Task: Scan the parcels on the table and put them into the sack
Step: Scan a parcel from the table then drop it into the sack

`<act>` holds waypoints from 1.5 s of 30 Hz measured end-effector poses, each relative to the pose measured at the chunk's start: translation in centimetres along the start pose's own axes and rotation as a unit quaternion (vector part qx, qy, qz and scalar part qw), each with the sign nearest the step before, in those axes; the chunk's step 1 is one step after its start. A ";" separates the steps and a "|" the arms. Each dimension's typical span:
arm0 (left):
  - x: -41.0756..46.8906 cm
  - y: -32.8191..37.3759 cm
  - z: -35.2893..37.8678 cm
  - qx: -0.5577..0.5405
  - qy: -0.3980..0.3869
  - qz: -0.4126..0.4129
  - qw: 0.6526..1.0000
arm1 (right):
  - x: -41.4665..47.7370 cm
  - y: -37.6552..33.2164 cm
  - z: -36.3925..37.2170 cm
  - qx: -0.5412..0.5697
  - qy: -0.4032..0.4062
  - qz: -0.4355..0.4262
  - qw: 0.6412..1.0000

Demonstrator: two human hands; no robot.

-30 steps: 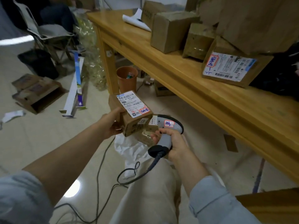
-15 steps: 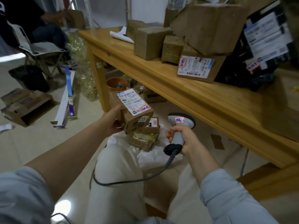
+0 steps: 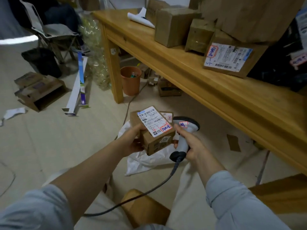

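Cardboard parcel (image 3: 157,141) sits in my left hand (image 3: 132,142), fingers curled round its near end, label (image 3: 153,123) up, above the white sack (image 3: 142,161) on the floor. My right hand (image 3: 192,146) is clamped on the scanner (image 3: 182,138) grip, with the head just beside the parcel (not aimed at the barcode, I judge). Recommended: tilt the head onto the barcode and hold the parcel steady.

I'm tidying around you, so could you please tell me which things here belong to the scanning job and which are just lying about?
Job: small parcel in left hand, scanner in right hand, white sack, labelled parcel on table.
Lying about: orange bin, open carton, folding chair.
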State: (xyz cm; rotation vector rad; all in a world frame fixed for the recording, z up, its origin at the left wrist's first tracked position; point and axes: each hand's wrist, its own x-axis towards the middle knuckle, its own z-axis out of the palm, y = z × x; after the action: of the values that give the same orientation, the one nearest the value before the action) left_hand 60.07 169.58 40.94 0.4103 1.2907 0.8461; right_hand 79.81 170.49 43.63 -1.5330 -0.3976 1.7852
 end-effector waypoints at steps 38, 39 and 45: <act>33.3 3.2 -13.4 0.446 0.173 -0.008 0.878 | 26.6 5.1 13.1 -0.243 0.132 -0.217 0.936; 34.0 3.3 -13.3 0.469 0.158 -0.003 0.869 | 27.1 5.6 13.4 -0.251 0.133 -0.216 0.934; 37.4 3.4 -14.0 0.656 0.050 -0.050 0.751 | 29.7 6.9 14.0 -0.297 0.159 -0.209 0.918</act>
State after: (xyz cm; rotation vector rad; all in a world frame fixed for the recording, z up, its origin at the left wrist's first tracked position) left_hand 47.31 196.94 14.66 1.3920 1.8476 -0.3050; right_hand 63.89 189.67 21.13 -1.9231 -1.0837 1.0997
